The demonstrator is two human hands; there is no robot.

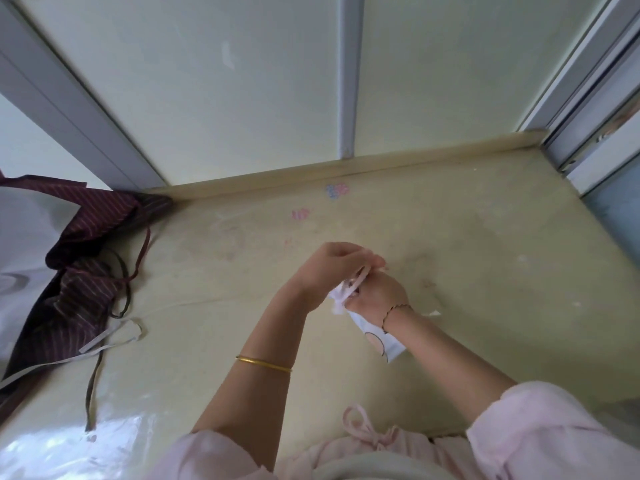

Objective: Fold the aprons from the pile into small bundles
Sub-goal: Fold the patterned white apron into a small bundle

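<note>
Head view: the right hand [377,296] grips a small white apron bundle [386,342] above the table [485,271], probably to keep the folds tight. The left hand [332,268] pinches its pink strap [360,276] with curled fingers, likely to wind it round. The pile [79,271] lies at nine o'clock, well apart.

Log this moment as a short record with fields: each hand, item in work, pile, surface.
left hand: the left hand pinches the pink strap
right hand: the right hand grips the white apron bundle
item state: rolled small, held above the table
stage: strap apparently being wound or tied round the bundle
pile: maroon striped aprons at the table's left side, straps trailing
</note>
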